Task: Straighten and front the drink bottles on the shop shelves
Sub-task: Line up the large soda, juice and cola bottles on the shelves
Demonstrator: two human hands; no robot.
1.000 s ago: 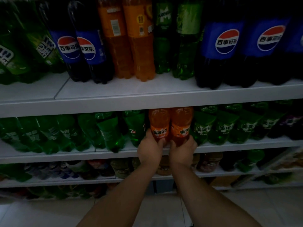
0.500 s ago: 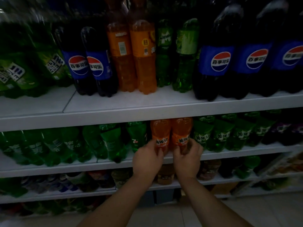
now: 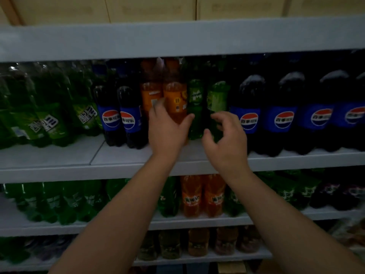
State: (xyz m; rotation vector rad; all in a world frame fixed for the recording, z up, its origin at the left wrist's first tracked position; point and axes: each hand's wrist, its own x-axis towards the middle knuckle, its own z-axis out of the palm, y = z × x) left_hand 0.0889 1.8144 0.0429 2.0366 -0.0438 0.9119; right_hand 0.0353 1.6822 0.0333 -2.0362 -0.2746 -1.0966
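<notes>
Head view: left hand (image 3: 167,133) grips tall orange bottle (image 3: 175,101).

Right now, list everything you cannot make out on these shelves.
Head view only.
Top-row caps: cut off by the shelf board above.
Lower half of the orange bottle: behind the left hand.
Whether the right hand touches the green bottle: motion blur.
Labels of the bottom-row bottles: too dark, blurred.

My left hand (image 3: 167,133) covers the lower half of the front orange bottle (image 3: 174,99). Its fingers (image 3: 158,107) are smeared, so I cannot tell if they grip. At 12 o'clock the upper shelf (image 3: 177,42) hides the caps. The lowest bottles (image 3: 197,242) at 6 o'clock are too dim to read, and the cola bottle (image 3: 357,115) at 3 o'clock is cut off.
</notes>
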